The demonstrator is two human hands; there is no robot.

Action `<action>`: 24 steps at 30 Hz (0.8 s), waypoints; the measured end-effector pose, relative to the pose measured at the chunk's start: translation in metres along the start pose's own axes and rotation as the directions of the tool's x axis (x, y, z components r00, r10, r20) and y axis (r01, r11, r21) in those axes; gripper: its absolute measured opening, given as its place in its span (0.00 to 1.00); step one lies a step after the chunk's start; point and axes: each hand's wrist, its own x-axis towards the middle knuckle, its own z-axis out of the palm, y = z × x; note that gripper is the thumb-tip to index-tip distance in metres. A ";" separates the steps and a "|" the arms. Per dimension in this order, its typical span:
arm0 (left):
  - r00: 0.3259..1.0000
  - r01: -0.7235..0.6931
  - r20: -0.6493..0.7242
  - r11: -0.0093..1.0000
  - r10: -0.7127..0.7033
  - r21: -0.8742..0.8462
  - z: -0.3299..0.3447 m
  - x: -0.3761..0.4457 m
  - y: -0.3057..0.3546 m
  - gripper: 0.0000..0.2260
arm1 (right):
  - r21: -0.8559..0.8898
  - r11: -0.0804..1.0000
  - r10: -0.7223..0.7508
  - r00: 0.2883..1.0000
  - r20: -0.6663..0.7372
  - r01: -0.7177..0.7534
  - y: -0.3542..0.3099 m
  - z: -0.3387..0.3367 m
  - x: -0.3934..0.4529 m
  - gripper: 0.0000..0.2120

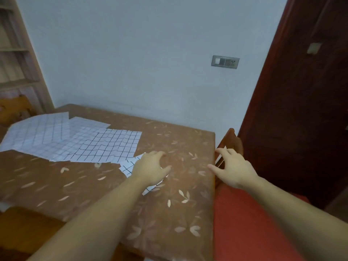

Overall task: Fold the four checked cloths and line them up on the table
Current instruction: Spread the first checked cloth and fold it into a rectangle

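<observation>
Three white checked cloths lie spread and overlapping on the left of the table: one at the far left [37, 132], one behind it [84, 127], and one with darker lines nearer the middle [111, 146]. A smaller folded checked cloth [129, 166] lies flat near the table's middle. My left hand [150, 168] is over it with fingers loosely curled, thumb and fingers apart, covering most of it. My right hand [231, 166] hovers at the table's right edge, fingers relaxed, holding nothing.
The table [178, 213] has a brown leaf-patterned cover. A chair with a red seat [244, 223] stands against its right edge, beside a dark wooden door [301, 110]. Another chair back [17, 108] and shelves [15, 63] are at the far left.
</observation>
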 end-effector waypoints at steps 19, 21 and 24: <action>0.842 0.539 -0.078 0.840 -0.534 0.064 0.058 0.137 -0.053 0.25 | 0.189 0.860 -0.508 0.831 0.229 0.474 -0.020 0.117 0.277 0.31; 0.797 0.603 -0.082 0.796 -0.598 0.055 0.069 0.139 -0.052 0.25 | 0.221 0.829 -0.556 0.795 0.242 0.513 -0.021 0.131 0.293 0.32; 0.743 0.669 -0.081 0.742 -0.665 0.050 0.090 0.139 -0.053 0.25 | 0.277 0.793 -0.607 0.741 0.288 0.542 -0.024 0.153 0.305 0.30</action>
